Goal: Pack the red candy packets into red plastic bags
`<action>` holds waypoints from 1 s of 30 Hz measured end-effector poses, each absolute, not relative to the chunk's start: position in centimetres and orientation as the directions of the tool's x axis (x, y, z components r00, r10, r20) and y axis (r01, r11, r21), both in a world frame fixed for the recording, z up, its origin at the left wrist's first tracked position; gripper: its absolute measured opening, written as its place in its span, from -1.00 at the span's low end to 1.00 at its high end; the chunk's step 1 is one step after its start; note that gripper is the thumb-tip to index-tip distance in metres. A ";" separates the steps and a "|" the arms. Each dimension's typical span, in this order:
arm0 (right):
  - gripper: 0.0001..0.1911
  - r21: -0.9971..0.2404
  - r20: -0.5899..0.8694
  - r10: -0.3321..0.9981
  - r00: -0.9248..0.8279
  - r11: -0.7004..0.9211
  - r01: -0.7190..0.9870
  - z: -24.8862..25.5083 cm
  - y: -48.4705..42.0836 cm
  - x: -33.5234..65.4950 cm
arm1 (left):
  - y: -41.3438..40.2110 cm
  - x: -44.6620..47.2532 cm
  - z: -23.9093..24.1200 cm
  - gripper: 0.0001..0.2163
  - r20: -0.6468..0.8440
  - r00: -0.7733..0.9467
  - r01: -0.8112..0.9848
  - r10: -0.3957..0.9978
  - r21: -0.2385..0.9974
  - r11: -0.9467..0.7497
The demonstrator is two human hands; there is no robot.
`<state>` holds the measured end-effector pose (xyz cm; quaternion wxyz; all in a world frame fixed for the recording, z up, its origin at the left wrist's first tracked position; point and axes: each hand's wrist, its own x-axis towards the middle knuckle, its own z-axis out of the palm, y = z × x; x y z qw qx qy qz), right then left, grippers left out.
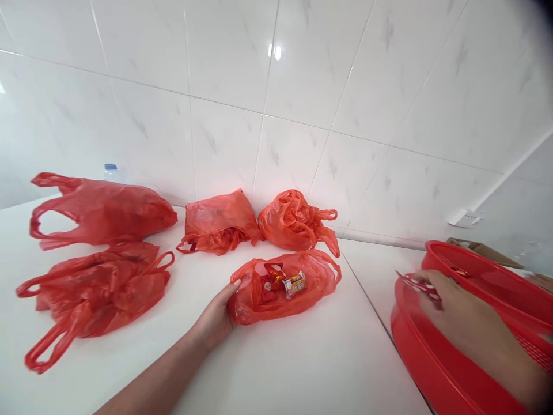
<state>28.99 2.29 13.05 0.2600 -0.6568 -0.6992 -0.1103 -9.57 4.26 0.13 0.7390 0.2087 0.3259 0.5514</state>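
My left hand (pixel 218 317) grips the left edge of an open red plastic bag (pixel 317 294) on the white table. Inside that bag lie a yellow-and-white wrapped snack (pixel 295 285) and several red packets (pixel 268 291). Over on the right, my right hand (pixel 449 305) is closed on a small red-and-white wrapped packet (pixel 421 285), whose exact kind I cannot make out. It hovers above the near red plastic basket (pixel 415 346), slightly blurred. Part of the basket's inside is hidden by my right arm.
Several red plastic bags (pixel 108 213) lie at the left and along the tiled wall (pixel 224 69). A blue-capped bottle (pixel 111 170) stands behind them. A second red basket (pixel 488 271) holds a small wrapped item. Behind it is a cardboard box (pixel 484 252). A seam crosses the white table (pixel 276 369).
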 end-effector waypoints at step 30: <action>-0.67 -0.995 -0.025 0.996 0.084 -0.033 0.090 7.5 11.5 18.2 | 9.3 -8.6 9.9 -0.62 0.062 0.020 -0.544 0.998 0.838 -0.041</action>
